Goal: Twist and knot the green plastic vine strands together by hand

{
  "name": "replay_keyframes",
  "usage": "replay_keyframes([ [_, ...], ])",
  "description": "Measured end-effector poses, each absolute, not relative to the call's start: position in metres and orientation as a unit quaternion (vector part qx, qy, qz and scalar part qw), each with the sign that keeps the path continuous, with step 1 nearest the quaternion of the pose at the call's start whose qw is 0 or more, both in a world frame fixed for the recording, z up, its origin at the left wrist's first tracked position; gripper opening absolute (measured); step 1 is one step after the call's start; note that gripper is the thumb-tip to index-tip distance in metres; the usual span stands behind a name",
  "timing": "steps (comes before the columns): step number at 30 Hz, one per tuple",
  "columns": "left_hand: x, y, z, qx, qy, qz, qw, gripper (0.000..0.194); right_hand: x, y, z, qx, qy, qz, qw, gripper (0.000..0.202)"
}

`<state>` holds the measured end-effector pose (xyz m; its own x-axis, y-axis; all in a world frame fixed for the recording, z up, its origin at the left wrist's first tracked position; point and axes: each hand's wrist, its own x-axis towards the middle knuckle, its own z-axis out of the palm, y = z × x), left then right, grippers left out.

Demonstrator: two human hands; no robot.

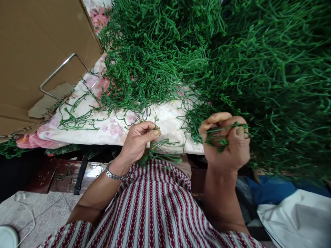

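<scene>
My left hand (142,139), with a metal watch on the wrist, pinches green plastic-looking stems (165,148) that hang over the table edge above my lap. To its right, my right hand (226,141) is raised palm up, its fingers curled around a few green stems (219,132), with the thumb pressed on one of them. A large heap of green stems (160,65) lies beyond both hands on a floral cloth (168,115). Some loose stems (77,119) rest on the cloth to the left.
A cardboard box (43,41) stands at the left, with a bent metal wire frame (58,69) beside it. White fabric (297,217) and blue fabric (274,189) lie at the lower right. A round white object (7,237) is at the lower left.
</scene>
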<state>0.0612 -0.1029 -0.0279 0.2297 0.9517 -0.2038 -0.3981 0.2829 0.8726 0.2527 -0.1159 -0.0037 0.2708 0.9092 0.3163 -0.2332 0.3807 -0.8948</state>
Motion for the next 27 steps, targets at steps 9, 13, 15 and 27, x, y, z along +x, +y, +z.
replay_keyframes([
  [9, 0.066, -0.099, -0.025, 0.406, 0.422, 0.467, 0.663, 0.022, 0.240, -0.125, 0.004, -0.464, -0.549, 0.423, 0.551, 0.015],
  [13, 0.068, -0.099, -0.025, 0.396, 0.419, 0.475, 0.665, 0.020, 0.238, -0.122, -0.002, -0.485, -0.712, 0.327, 0.388, 0.028],
  [15, 0.068, -0.099, -0.024, 0.387, 0.414, 0.479, 0.670, 0.021, 0.236, -0.121, -0.006, -0.453, -0.782, 0.300, 0.304, 0.030],
  [27, 0.058, -0.115, -0.030, 0.439, 0.369, 0.439, 0.692, 0.019, 0.231, -0.124, -0.025, -0.425, -0.780, 0.267, 0.373, 0.009],
])
